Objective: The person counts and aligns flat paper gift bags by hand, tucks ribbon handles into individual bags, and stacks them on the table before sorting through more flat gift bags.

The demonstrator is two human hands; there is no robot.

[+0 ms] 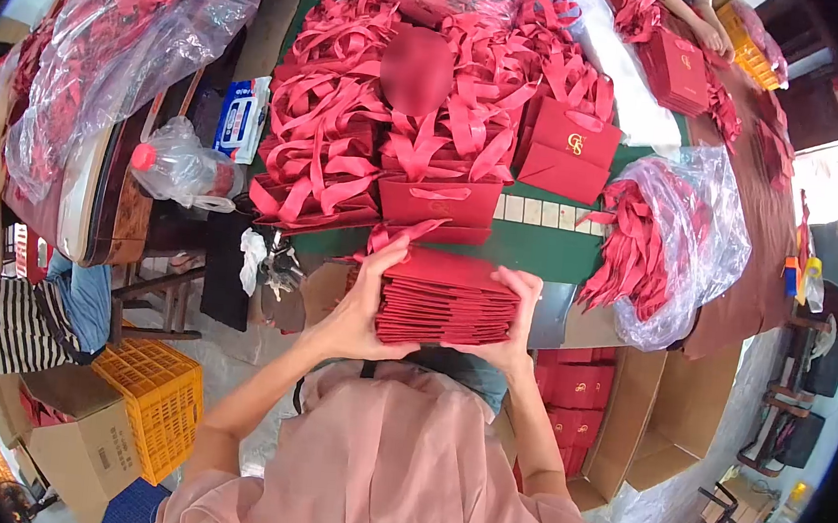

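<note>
A thick stack of flat red paper bags (447, 309) is held between my two hands in front of my chest, at the near edge of the green table. My left hand (365, 307) presses on the stack's left side, its thumb near the top. On the right side, my right hand (517, 320) grips with its thumb up and fingers under the edge. Just beyond stand rows of red bags with ribbon handles (439, 204). A bag with a gold logo (568, 150) leans at their right.
Plastic-wrapped red bags (649, 247) lie to the right. A plastic bottle (173, 165) and a blue-white packet (242, 119) are at the left. Below are cardboard boxes (679, 419) and a yellow crate (153, 398). Another person's hand (710, 30) shows at the top right.
</note>
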